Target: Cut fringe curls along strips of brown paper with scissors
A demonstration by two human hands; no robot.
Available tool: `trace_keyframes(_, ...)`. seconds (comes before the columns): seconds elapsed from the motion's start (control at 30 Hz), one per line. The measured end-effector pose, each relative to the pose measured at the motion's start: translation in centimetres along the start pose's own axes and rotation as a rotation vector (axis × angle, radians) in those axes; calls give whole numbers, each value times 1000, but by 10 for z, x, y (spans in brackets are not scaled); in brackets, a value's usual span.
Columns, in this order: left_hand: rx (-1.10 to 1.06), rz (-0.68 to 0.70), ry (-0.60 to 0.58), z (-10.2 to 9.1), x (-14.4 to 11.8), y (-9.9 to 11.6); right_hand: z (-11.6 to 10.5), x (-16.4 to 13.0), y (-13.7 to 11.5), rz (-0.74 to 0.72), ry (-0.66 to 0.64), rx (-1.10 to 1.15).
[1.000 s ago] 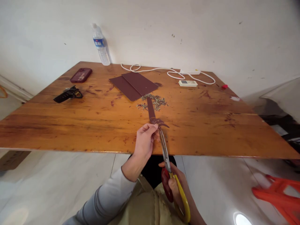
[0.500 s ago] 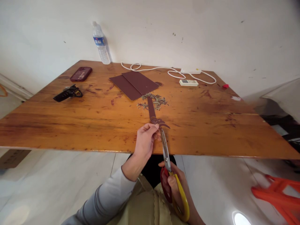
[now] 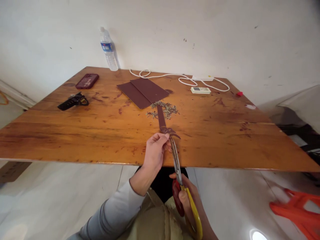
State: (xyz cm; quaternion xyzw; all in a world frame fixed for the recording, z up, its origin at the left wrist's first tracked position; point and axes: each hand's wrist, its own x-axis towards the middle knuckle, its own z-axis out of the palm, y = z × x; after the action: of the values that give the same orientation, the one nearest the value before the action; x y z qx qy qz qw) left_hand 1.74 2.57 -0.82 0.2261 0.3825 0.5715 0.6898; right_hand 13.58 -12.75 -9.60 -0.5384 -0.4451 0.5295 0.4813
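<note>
My left hand [image 3: 155, 152] is closed, thumb and fingertips pinching a maroon paper piece with curved, pointed slivers [image 3: 173, 132] above the table's near edge. Most of what lies between the fingers is hidden. In my right hand [image 3: 192, 197] are scissors [image 3: 176, 160] with one red and one yellow handle. Their blades look nearly together and point up at the pinched piece, tips close beside my left fingers. Whether the tips touch it I cannot tell. Just beyond, a maroon strip [image 3: 161, 116] lies on the wooden table, its far end among thin shreds [image 3: 172, 108].
Behind the shreds lie two overlapping maroon sheets [image 3: 150, 90]. To the left are a phone [image 3: 87, 81], a black strap-like item [image 3: 73, 101] and a plastic bottle [image 3: 109, 53]. A white cable with a power strip [image 3: 203, 78] and a remote [image 3: 200, 90] are at the back right.
The scissors' blades have come closer together, and their tips sit slightly lower. My left hand keeps its pinch in nearly the same place. The whole view has shifted slightly.
</note>
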Motion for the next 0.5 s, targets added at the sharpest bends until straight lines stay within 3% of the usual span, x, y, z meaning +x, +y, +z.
trace_keyframes(0.23, 27, -17, -5, 2, 0, 3, -6, 2, -1, 88, -22, 26)
trace_keyframes(0.5, 25, -25, -18, 2, 1, 4, -1, 17, -23, 116, 139, -205)
